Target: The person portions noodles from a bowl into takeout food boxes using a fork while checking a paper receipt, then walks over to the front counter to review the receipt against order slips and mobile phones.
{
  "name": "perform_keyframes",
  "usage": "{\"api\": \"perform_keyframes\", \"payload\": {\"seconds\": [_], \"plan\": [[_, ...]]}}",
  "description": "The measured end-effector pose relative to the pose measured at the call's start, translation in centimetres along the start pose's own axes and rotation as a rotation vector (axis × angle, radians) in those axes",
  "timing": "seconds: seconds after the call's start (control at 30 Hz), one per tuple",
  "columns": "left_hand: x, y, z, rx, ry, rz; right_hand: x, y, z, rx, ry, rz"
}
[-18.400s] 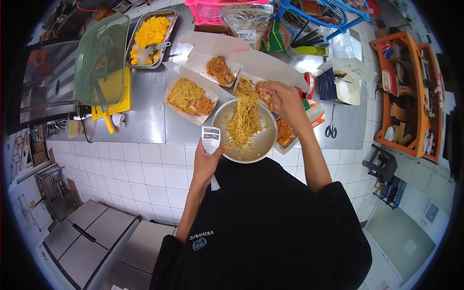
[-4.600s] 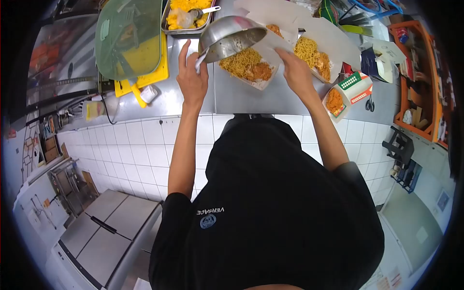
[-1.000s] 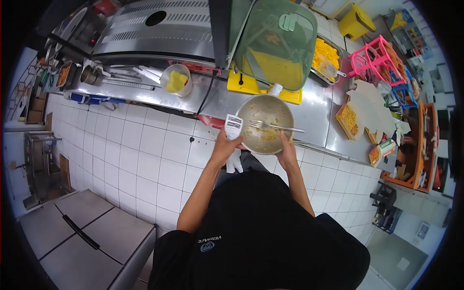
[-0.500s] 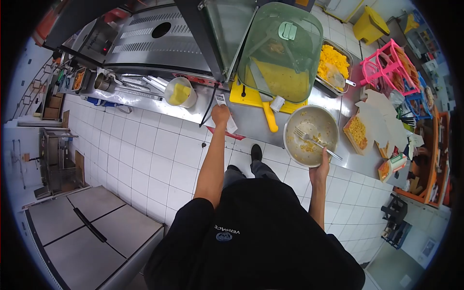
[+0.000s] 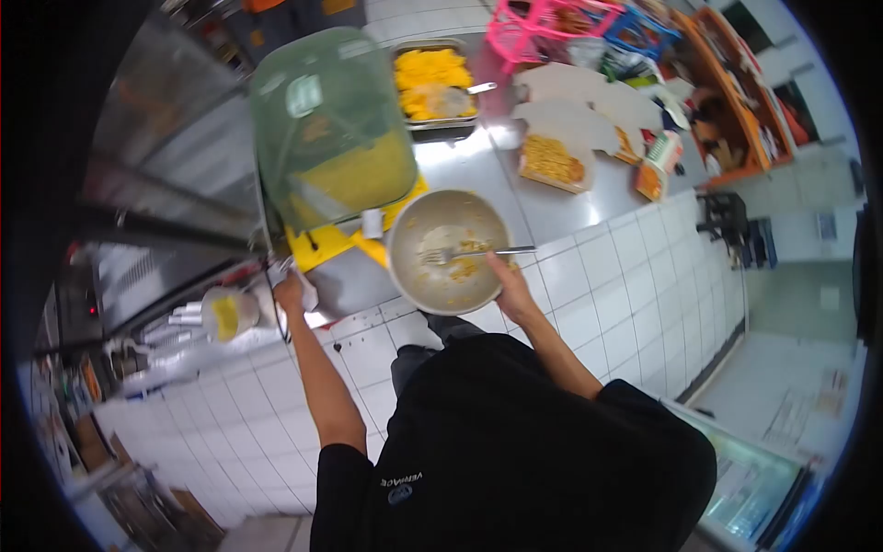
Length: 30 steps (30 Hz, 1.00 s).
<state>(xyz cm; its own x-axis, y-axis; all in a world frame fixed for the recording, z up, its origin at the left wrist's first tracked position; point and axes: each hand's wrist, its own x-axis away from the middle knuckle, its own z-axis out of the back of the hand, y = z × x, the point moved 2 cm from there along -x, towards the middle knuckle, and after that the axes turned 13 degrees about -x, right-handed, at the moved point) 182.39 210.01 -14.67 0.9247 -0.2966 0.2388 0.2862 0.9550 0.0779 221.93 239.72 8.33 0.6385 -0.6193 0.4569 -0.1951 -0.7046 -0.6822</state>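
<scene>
Through the head camera, the only view I have, the work looks well advanced. The metal bowl (image 5: 430,216) is nearly bare inside, with only scraps of noodle along its bottom and wall, and a fork (image 5: 501,251) lies across it, its handle over the rim. My right hand (image 5: 510,283) grips the bowl by that rim, thumb near the fork handle, and holds it at the front edge of the tabletop (image 5: 485,164); I can't tell whether it touches down there.

My left hand (image 5: 288,293) reaches to the front edge farther left, at a white paper slip (image 5: 305,287). It is blurred, so I can't say whether the fingers pinch the paper or have let go of it. A tub with something yellow in it (image 5: 230,315) stands just beyond, to the left.

Toward the right end of the tabletop, near the front edge, an open box (image 5: 555,161) is filled with noodles, so I judge that portion served; its flaps are not folded over. Another carton (image 5: 655,170) stands open closer to the right end. A tray of yellow food (image 5: 432,78) sits toward the back edge, uncovered. What I see unfinished is the open boxes and the bowl and fork, unwashed.
</scene>
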Motion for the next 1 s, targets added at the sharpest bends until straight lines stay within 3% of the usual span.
{"api": "perform_keyframes", "payload": {"seconds": [0.03,0.07,0.13,0.23,0.27,0.33,0.43,0.5,0.57,0.63,0.83,1.0], "plan": [[0.3,0.3,1.1,0.351,-0.102,0.247,0.0,0.0,0.2,-0.008,0.021,0.028],[1.0,2.0,3.5,0.351,-0.104,0.225,-0.3,0.4,0.2,-0.015,-0.007,0.007],[4.7,5.1,8.1,0.369,0.136,0.304,-0.2,0.7,-0.1,-0.032,-0.053,-0.032],[4.8,5.4,6.8,0.399,0.262,0.398,0.2,0.8,-0.7,-0.025,-0.05,-0.02],[5.8,5.6,7.1,0.455,0.393,0.294,0.2,0.9,-1.0,-0.028,-0.053,-0.016],[5.5,4.3,4.3,0.399,0.456,0.214,0.9,0.9,-1.2,-0.027,-0.08,-0.052],[8.1,6.2,4.5,0.32,0.509,0.039,0.6,2.4,-0.2,0.11,-0.026,0.074],[10.2,7.3,6.1,0.213,0.563,-0.128,1.2,2.5,-1.1,0.037,-0.048,-0.004],[10.8,7.3,5.8,-0.07,0.426,-0.086,1.3,3.7,-1.1,0.052,-0.063,0.019],[10.6,7.3,5.6,-0.127,0.439,-0.067,2.6,3.8,-1.9,0.024,-0.045,0.039],[9.7,6.3,6.0,-0.043,0.372,-0.105,9.6,6.6,-3.9,-0.24,0.205,0.083],[12.8,5.0,7.6,-0.065,0.39,-0.287,16.2,8.6,0.6,-0.452,0.208,0.117]]}}
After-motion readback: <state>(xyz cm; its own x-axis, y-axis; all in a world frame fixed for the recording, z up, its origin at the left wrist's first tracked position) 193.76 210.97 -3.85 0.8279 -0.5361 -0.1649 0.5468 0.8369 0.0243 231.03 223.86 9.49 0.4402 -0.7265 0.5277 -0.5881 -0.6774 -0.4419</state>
